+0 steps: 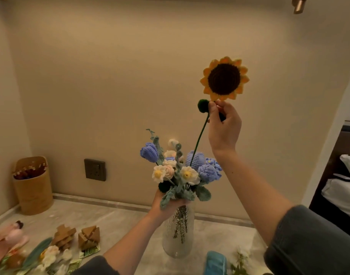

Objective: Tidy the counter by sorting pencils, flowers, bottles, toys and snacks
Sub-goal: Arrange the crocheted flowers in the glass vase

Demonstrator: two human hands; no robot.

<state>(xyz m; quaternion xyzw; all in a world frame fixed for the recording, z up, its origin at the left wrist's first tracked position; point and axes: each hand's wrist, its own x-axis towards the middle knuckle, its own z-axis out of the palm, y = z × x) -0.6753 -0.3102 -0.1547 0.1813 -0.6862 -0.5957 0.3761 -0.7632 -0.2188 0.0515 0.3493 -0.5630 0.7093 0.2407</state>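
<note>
Sunflower (pixel 224 79) of crochet stands directly above our right hand (pixel 223 126), which is raised high and pinches the green stem just under the bloom between thumb and curled fingers. The stem runs down and to the left from that hand into the bouquet (pixel 180 169) of blue and white crochet flowers. A dark green pompom (pixel 203 105) sits just left of the right fingertips. Our left hand (pixel 166 205) is below and left of the right one, its fingers curled around the bouquet's leafy stems at the mouth of the glass vase (pixel 178 241). The vase stands upright on the desk (pixel 118 221) right beneath that hand. Far to the left of the left hand, a tan holder (pixel 33 187) with pencils stands in the corner. Nearer, down and left of that hand, two wooden puzzles (pixel 64 237) lie beside loose flowers (pixel 49 255) and a pink plush toy (pixel 13 233).
</note>
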